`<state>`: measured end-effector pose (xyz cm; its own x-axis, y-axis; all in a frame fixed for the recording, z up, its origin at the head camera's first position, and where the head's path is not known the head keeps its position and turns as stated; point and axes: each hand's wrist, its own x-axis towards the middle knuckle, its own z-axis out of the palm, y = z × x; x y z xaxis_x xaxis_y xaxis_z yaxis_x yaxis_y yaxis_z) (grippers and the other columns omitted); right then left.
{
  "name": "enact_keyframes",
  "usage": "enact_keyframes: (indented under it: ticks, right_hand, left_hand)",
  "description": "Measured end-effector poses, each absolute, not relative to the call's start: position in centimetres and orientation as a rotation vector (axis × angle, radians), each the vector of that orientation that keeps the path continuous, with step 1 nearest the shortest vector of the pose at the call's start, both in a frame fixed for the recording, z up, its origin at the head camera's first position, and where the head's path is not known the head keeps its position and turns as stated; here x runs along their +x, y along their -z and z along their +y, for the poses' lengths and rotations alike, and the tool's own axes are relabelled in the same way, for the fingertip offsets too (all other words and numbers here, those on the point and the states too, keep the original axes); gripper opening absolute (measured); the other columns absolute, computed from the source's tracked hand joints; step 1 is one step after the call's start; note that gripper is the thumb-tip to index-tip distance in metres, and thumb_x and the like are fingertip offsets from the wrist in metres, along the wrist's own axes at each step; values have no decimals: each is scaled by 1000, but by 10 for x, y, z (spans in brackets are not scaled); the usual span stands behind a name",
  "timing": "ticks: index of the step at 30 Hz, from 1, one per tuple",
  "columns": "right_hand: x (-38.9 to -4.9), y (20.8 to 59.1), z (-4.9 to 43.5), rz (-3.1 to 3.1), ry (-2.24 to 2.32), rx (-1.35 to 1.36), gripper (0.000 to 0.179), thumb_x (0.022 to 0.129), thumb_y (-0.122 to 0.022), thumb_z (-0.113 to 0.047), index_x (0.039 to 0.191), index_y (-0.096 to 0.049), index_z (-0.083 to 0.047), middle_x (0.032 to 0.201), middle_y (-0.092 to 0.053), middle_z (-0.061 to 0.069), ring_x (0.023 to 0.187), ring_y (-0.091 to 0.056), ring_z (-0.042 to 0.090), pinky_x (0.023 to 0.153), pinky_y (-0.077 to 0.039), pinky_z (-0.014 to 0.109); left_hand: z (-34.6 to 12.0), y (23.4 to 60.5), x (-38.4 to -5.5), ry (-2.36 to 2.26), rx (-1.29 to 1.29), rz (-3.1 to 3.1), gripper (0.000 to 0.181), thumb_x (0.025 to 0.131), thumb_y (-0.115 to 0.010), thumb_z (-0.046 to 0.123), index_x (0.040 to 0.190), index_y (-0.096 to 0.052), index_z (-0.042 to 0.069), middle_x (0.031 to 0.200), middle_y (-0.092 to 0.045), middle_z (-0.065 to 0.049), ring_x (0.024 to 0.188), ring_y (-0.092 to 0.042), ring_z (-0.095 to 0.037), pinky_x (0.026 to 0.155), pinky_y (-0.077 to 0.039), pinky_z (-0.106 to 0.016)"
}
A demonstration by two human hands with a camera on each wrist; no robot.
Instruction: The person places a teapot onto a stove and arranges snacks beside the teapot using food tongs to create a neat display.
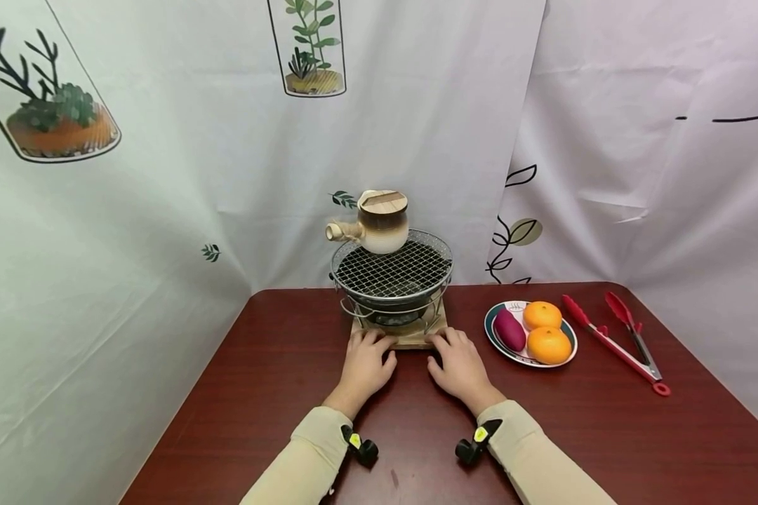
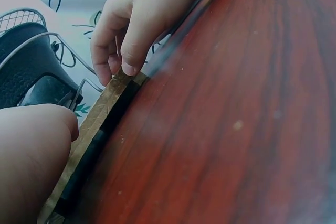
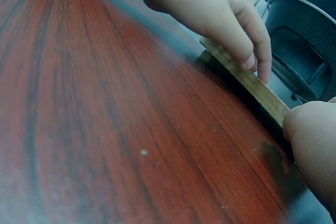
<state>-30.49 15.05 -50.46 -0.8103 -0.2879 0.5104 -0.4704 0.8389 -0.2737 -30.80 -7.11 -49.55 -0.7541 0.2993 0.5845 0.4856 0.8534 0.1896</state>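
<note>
In the head view, a wooden board (image 1: 413,344) lies on the table under a round black charcoal grill (image 1: 396,305) with a wire mesh top (image 1: 385,277). My left hand (image 1: 365,363) rests its fingers at the board's left front corner. At the right front corner, my right hand (image 1: 461,368) touches the board in the same way. Both hands look relaxed, thumbs towards each other. A side-handled pot (image 1: 385,235) with a wooden lid sits at the back of the mesh. The wrist views show the board's front edge (image 2: 105,103) close up, its ends partly covered by fingers.
Right of the grill, a plate (image 1: 497,344) holds two oranges (image 1: 548,345) and a purple oval item (image 1: 509,330). Farther right lie red-tipped tongs (image 1: 625,354). Printed cloth (image 1: 429,140) hangs behind the reddish-brown table (image 1: 259,365).
</note>
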Motion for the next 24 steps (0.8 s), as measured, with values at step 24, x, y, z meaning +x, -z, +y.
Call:
enact_keyframes:
  ticks: [24]
  right_hand:
    - [-301,489,166,-2541,-581,582,30,91,-69,-23,120,-69,-15,115,-61,9,111,-56,33,96,-46,52]
  left_hand:
    - [-73,496,-307,404,-603,-2529,29,89,-68,20,117,-73,19,120,-63,-10,109,-52,-36,99,-40,-59]
